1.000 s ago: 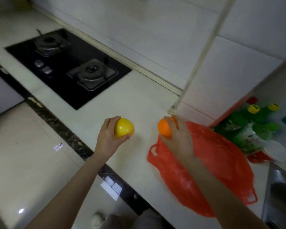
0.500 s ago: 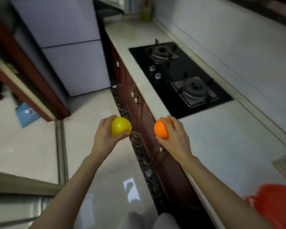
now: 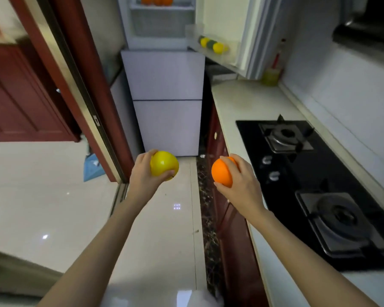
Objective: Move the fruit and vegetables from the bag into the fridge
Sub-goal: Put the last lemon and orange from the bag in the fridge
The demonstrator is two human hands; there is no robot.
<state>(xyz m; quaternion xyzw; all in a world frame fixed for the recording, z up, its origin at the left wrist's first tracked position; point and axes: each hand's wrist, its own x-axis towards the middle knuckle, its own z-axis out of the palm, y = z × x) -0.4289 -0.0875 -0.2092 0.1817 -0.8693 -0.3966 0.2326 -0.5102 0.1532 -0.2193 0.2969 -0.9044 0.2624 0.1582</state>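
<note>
Left hand (image 3: 143, 177) wrapped around a yellow fruit (image 3: 164, 166), fingers curled over its far side, thumb under. Right hand (image 3: 239, 185) closed on an orange (image 3: 222, 172), held level with the left and a little apart from it. Both raised over pale glossy floor (image 3: 53, 207), with specks of reflected light.

Straight beyond the hands: fridge (image 3: 164, 103), two lower doors shut, top door (image 3: 231, 29) swung open to the right. Inside the top compartment, orange fruit (image 3: 156, 0) on a shelf at the frame's upper edge, cut off. In the door rack, yellow and dark green round pieces (image 3: 211, 43), kind hard to make out.

Right of the right hand: pale table (image 3: 244, 103) running toward the fridge, with a black two-burner hob (image 3: 319, 185) let into it and two knobs just beside the hand. At the table's far end, a yellowish bottle (image 3: 271, 74), blurred. Below the table edge, red-brown cabinet fronts (image 3: 233, 229).

Left of the left hand: red-brown door frame (image 3: 75, 85) with a metal track, a blue object (image 3: 92, 167) on the floor beyond it, partly hidden. Bag out of view. Upper right corner dark, unclear.
</note>
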